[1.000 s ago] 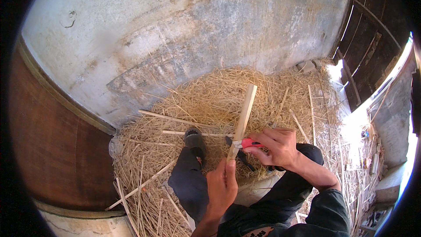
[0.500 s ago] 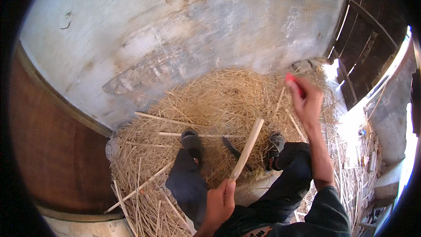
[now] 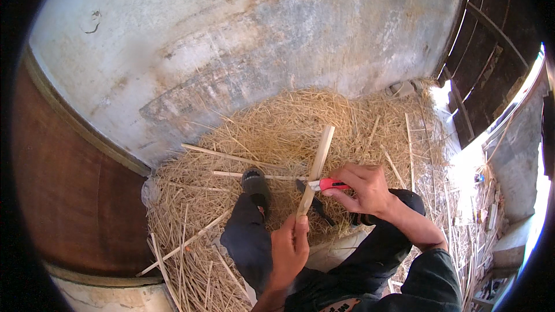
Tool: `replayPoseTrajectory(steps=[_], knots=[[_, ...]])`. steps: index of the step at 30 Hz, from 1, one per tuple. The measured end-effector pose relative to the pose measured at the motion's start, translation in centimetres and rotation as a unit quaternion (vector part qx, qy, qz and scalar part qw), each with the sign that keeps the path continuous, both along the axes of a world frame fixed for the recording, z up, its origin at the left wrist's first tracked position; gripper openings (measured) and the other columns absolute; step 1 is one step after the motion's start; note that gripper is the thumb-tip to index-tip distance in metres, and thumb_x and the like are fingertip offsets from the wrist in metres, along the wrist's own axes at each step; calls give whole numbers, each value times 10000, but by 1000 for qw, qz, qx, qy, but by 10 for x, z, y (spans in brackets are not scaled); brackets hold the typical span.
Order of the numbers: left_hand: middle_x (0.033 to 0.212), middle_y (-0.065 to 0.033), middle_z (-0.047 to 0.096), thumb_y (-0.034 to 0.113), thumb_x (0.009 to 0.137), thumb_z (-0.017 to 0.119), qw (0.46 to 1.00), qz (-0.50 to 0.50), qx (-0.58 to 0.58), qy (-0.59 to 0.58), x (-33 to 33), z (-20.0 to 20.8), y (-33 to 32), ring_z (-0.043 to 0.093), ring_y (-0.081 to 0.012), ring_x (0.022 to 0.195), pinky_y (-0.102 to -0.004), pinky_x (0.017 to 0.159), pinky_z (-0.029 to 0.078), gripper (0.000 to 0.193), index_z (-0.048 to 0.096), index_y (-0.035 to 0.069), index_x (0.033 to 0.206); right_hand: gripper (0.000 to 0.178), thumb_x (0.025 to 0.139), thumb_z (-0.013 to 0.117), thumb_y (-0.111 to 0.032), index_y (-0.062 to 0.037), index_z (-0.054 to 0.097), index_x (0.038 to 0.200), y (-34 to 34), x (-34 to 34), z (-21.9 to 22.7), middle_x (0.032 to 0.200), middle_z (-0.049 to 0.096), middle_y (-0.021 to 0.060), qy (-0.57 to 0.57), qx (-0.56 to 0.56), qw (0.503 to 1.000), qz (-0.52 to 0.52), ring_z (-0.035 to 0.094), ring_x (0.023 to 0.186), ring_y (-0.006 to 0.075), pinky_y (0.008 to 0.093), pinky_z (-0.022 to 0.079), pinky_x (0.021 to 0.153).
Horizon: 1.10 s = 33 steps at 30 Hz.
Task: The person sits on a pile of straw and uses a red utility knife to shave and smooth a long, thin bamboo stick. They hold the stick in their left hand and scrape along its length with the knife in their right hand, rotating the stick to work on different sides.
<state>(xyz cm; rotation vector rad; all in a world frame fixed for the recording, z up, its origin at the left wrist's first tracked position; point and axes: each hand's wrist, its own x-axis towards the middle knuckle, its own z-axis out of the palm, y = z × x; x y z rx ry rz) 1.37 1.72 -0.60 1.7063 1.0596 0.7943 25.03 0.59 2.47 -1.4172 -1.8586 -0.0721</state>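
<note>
My left hand (image 3: 289, 247) is closed around the lower end of a pale, flat wooden stick (image 3: 321, 153), which points up and away from me. In my right hand (image 3: 368, 189) is a red utility knife (image 3: 333, 184), gripped between thumb and fingers. Its blade lies against the stick's right side, around the middle of its length, pointing left. Beneath the stick, a dark, long knife-like tool (image 3: 324, 212) rests on the straw between my feet, partly hidden by the stick.
Straw and shavings (image 3: 300, 110) cover the floor around my shoes (image 3: 255, 182). Several thin wooden strips (image 3: 225, 156) lie scattered on it. A stained pale wall (image 3: 260, 40) rises ahead, a brown panel (image 3: 81, 185) stands at left, and dark boards (image 3: 491, 40) are at upper right.
My right hand has come down and left from its raised position, bringing the red utility knife onto the stick. The stick now stands slightly more upright in my left hand.
</note>
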Motion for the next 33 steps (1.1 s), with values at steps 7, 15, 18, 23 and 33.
replayPoseTrajectory(steps=[7,15,18,23,33], knots=[[620,-108,549,257,1108,550,1000,3,30,7,7,6,-2,521,-187,491,-361,499,407,306,642,-2,973,274,875,835,-355,-131,749,1006,-5,-7,-2,798,666,32,-21,4,1000,-6,691,608,236,372,530,512],[624,-116,548,252,1112,527,999,3,40,16,7,8,-3,538,-213,495,-371,506,417,305,646,-1,992,289,851,851,-372,-141,756,997,-6,-8,-1,726,643,9,-35,33,998,-34,676,572,212,348,509,488],[624,-111,545,253,1114,519,999,0,33,16,4,7,-4,534,-209,497,-369,508,416,309,644,-2,994,304,834,862,-379,-141,758,992,-7,-8,-2,721,637,7,-48,27,997,-46,669,566,205,347,505,485],[626,-107,549,252,1115,517,999,-6,37,19,0,7,-4,532,-201,499,-367,509,415,310,636,-5,990,308,824,867,-382,-148,767,998,-5,-8,-1,706,620,0,-51,46,997,-43,654,546,202,351,496,474],[584,-148,509,243,1103,542,998,-10,-7,57,-19,-5,-22,558,-271,466,-384,483,404,301,622,5,936,250,859,854,-334,-127,782,981,8,18,7,804,747,64,6,69,990,-121,708,601,237,339,532,513]])
